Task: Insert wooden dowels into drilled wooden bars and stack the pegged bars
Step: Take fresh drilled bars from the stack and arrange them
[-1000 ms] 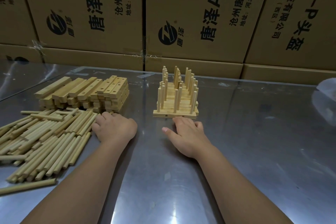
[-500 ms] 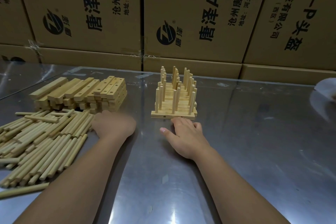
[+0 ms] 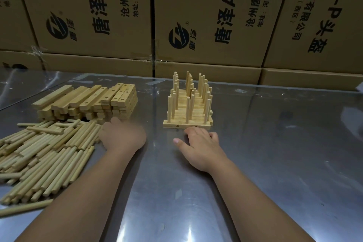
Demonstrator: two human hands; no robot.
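A block of pegged bars (image 3: 188, 124) stands mid-table with several dowels upright in it. My right hand (image 3: 200, 145) lies flat on the steel just in front of it, fingertips at the front bar's edge and thumb spread left. A stack of drilled bars (image 3: 88, 102) sits at the left rear, with a heap of loose dowels (image 3: 45, 153) in front of it. My left hand (image 3: 122, 135) is blurred, between the heap's right edge and the near end of the bar stack. Its fingers point toward the bars and nothing shows in it.
The work surface is a shiny steel table (image 3: 275, 163). A wall of printed cardboard boxes (image 3: 206, 25) runs along its far edge. Something pale (image 3: 361, 87) pokes in at the right edge.
My left hand has slid off the dowel heap, up and right toward the bar stack. My right hand has stayed in front of the pegged block.
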